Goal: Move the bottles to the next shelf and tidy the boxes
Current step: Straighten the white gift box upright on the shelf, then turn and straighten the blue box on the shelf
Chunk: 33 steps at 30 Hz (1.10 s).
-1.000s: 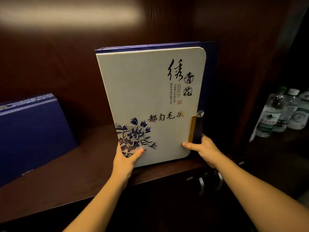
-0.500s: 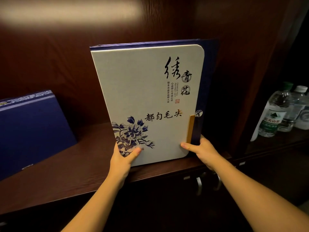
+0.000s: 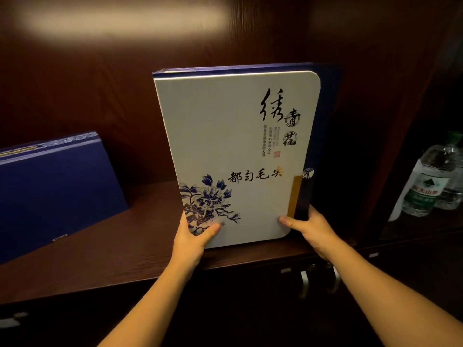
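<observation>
White box (image 3: pixel 233 151) upright on the shelf (image 3: pixel 120 249), clamped at both lower corners.

Left hand (image 3: pixel 191 237) gripping the box's lower left corner, thumb across the printed flower; right hand (image 3: pixel 312 227) gripping the lower right, thumb on the front, fingers hidden behind. Leaning left of the box, well apart: a blue box (image 3: pixel 50 194). Right of the box, past a dark partition (image 3: pixel 375 146), in the next compartment: bottles (image 3: pixel 426 186). Below the box: cabinet handles (image 3: pixel 319 279).
</observation>
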Available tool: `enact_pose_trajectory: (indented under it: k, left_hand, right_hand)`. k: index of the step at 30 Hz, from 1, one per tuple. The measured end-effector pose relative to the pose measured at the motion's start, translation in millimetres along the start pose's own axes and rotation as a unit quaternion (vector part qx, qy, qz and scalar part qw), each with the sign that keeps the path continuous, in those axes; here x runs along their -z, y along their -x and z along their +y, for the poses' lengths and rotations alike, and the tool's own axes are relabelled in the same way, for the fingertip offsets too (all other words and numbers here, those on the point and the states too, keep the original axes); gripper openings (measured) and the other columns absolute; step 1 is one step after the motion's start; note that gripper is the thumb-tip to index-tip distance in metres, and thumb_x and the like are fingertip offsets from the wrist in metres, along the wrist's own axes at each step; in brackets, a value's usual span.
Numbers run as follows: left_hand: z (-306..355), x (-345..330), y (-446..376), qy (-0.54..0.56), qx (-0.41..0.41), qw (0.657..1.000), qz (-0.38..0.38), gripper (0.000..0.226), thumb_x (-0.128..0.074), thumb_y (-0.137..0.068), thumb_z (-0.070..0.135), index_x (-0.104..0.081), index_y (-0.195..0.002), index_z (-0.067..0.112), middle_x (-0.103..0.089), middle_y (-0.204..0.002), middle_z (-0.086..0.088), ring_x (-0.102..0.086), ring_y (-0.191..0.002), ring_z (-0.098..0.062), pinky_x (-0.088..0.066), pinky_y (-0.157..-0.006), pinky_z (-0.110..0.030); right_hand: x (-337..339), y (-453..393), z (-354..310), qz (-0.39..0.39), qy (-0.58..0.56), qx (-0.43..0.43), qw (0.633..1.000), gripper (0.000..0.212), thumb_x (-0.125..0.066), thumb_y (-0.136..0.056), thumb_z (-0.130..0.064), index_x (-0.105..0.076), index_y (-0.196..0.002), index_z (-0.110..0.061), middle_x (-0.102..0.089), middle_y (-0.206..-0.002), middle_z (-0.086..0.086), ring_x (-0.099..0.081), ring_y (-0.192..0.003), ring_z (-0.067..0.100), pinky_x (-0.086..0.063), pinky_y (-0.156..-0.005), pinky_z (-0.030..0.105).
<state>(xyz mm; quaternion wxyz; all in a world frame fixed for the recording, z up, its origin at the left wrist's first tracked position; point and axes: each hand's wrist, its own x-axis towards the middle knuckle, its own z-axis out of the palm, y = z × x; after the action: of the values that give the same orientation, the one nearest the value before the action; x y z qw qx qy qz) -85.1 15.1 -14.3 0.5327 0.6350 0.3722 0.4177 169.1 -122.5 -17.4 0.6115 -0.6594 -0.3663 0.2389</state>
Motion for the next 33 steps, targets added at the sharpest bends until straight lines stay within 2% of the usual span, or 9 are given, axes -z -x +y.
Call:
enact_pose_trajectory:
  k: [2,6,8,11,15,19,22,28,33]
  left_hand:
    - [3.5,9.6,4.4,-0.002,0.015,1.000,0.001,0.088,-0.084,-0.065,0.032,-0.039,-0.140,0.030,-0.057,-0.125,0.016,-0.057,-0.107,0.002,-0.044,-0.092,-0.020]
    - [12.8,45.8,12.2,-0.033,0.024,0.999,0.034,0.101,-0.081,-0.067,0.041,-0.024,-0.150,0.029,-0.034,-0.151,0.005,-0.031,-0.138,-0.016,-0.032,-0.106,-0.034]
    - [22.2,68.1,11.9,-0.046,0.003,0.997,0.058,0.095,-0.079,-0.070,0.041,-0.026,-0.148,0.028,-0.034,-0.152,0.002,-0.033,-0.138,-0.015,-0.033,-0.102,-0.032]
    - [37.0,107.0,9.6,-0.039,-0.017,0.994,0.096,0.087,-0.076,-0.073,0.042,-0.031,-0.146,0.025,-0.041,-0.147,-0.002,-0.041,-0.131,-0.017,-0.035,-0.093,-0.029]
    - [45.7,171.2,13.0,-0.033,-0.021,0.992,0.121,0.088,-0.074,-0.071,0.049,-0.033,-0.145,0.025,-0.043,-0.146,-0.002,-0.043,-0.129,-0.019,-0.039,-0.094,-0.034]
    - [43.7,245.3,22.5,-0.040,-0.027,0.989,0.142,0.088,-0.075,-0.070,0.050,-0.034,-0.144,0.024,-0.043,-0.146,-0.003,-0.044,-0.128,-0.021,-0.039,-0.091,-0.032]
    - [38.7,306.5,30.3,-0.056,-0.033,0.982,0.178,0.089,-0.075,-0.070,0.052,-0.034,-0.144,0.023,-0.043,-0.145,-0.003,-0.044,-0.128,-0.021,-0.037,-0.092,-0.032]
    - [24.9,406.8,34.6,-0.083,-0.023,0.959,0.270,0.090,-0.077,-0.072,0.046,-0.031,-0.145,0.020,-0.039,-0.147,-0.005,-0.040,-0.132,-0.023,-0.035,-0.100,-0.040]
    - [3.3,460.9,13.8,-0.144,0.005,0.924,0.355,0.098,-0.077,-0.067,0.053,-0.026,-0.147,0.023,-0.032,-0.150,-0.007,-0.040,-0.131,-0.031,-0.038,-0.100,-0.050]
  right_hand:
    - [-0.9,3.6,-1.0,0.009,-0.009,-0.001,1.000,0.060,-0.084,-0.062,-0.036,-0.056,-0.114,-0.039,-0.063,-0.106,-0.022,-0.062,-0.090,-0.012,-0.047,-0.072,0.008]
    - [1.6,17.1,0.3,0.058,-0.013,-0.007,0.998,0.083,-0.084,-0.063,-0.040,-0.049,-0.137,-0.029,-0.061,-0.121,-0.012,-0.057,-0.110,0.008,-0.044,-0.095,0.030]
    - [-0.4,26.8,-3.2,0.071,-0.015,-0.010,0.997,0.077,-0.084,-0.067,-0.035,-0.050,-0.137,-0.029,-0.061,-0.124,-0.011,-0.057,-0.115,0.012,-0.043,-0.099,0.034]
    - [-14.6,42.4,-18.7,0.104,-0.005,-0.008,0.995,0.054,-0.082,-0.073,-0.029,-0.058,-0.120,-0.037,-0.065,-0.113,-0.015,-0.061,-0.110,0.013,-0.047,-0.090,0.032]
    - [-50.9,68.9,-42.8,0.223,0.082,-0.032,0.971,0.082,-0.079,-0.074,-0.044,-0.043,-0.143,-0.018,-0.051,-0.141,0.010,-0.048,-0.128,0.030,-0.042,-0.103,0.052]
    - [-108.6,98.0,-64.7,0.274,0.118,-0.021,0.954,0.086,-0.075,-0.075,-0.052,-0.041,-0.144,-0.014,-0.048,-0.143,0.012,-0.048,-0.127,0.032,-0.042,-0.102,0.051]
    - [-166.7,109.5,-77.1,0.252,0.094,-0.016,0.963,0.083,-0.074,-0.073,-0.055,-0.045,-0.140,-0.016,-0.052,-0.138,0.010,-0.052,-0.122,0.028,-0.044,-0.098,0.047]
    - [-294.4,101.3,-91.9,0.114,0.012,-0.004,0.993,0.075,-0.080,-0.071,-0.045,-0.052,-0.135,-0.020,-0.059,-0.127,0.008,-0.057,-0.108,0.019,-0.048,-0.093,0.040]
    - [-374.1,52.9,-94.1,0.030,0.029,-0.008,0.999,0.085,-0.081,-0.068,-0.051,-0.046,-0.140,-0.023,-0.055,-0.135,0.004,-0.055,-0.115,0.018,-0.051,-0.093,0.043]
